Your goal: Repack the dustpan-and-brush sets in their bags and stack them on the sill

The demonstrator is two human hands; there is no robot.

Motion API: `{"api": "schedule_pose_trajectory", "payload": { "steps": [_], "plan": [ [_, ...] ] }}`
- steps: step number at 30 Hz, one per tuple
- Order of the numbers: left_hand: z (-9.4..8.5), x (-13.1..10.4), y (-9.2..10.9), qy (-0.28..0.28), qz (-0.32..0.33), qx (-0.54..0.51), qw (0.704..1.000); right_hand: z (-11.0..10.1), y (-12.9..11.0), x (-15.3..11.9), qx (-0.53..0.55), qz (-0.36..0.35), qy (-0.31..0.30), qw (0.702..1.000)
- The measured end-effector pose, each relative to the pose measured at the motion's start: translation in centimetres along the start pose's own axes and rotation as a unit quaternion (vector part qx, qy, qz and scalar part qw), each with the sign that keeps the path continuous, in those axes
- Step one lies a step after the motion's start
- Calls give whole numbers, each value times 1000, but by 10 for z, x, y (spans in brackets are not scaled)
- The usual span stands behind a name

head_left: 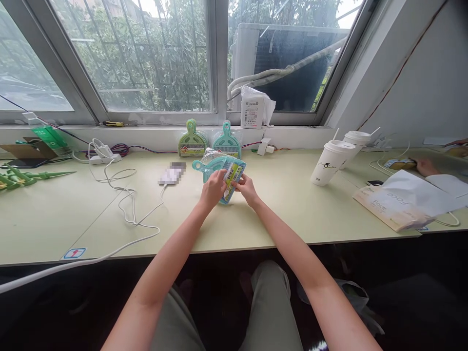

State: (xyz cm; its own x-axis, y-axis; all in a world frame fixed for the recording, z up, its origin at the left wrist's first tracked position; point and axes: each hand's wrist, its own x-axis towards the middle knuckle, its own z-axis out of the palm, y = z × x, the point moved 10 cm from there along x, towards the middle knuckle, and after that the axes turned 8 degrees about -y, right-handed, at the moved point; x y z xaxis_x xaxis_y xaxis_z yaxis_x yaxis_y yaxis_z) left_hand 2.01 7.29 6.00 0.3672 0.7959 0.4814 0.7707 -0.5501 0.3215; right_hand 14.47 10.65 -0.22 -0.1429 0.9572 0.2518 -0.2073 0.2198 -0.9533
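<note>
1 teal dustpan pkg [231, 168] held in grip of L hand [214, 189] + R hand [248, 189]; green dustpans [191, 140] behind.

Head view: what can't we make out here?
Turquoise dustpan pack, head view: the part behind the left hand.
Flat device, head view: its surface, blurred by pixelation.
Rear cup, head view: much of its side, behind the front cup.
Co-worker's hand, head view: most of that person, cut off by the right edge.
Thick white cable, head view: one end, cut off by the left edge.
</note>
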Motion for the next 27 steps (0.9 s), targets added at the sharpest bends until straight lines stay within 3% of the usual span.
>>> {"api": "schedule_pose_trajectory", "payload": {
  "steps": [5,13,19,27],
  "plan": [
    [16,1,9,-65,57,71,994,-4,1,0,8,-1,15,1000],
    [13,0,20,-40,95,92,990,-6,2,0,8,-6,14,1000],
    [8,-2,20,-35,86,66,994,-7,1,-1,9,-6,18,1000],
    [19,0,16,-61,78,132,986,-6,4,0,12,2,17,1000]
  ]
}}
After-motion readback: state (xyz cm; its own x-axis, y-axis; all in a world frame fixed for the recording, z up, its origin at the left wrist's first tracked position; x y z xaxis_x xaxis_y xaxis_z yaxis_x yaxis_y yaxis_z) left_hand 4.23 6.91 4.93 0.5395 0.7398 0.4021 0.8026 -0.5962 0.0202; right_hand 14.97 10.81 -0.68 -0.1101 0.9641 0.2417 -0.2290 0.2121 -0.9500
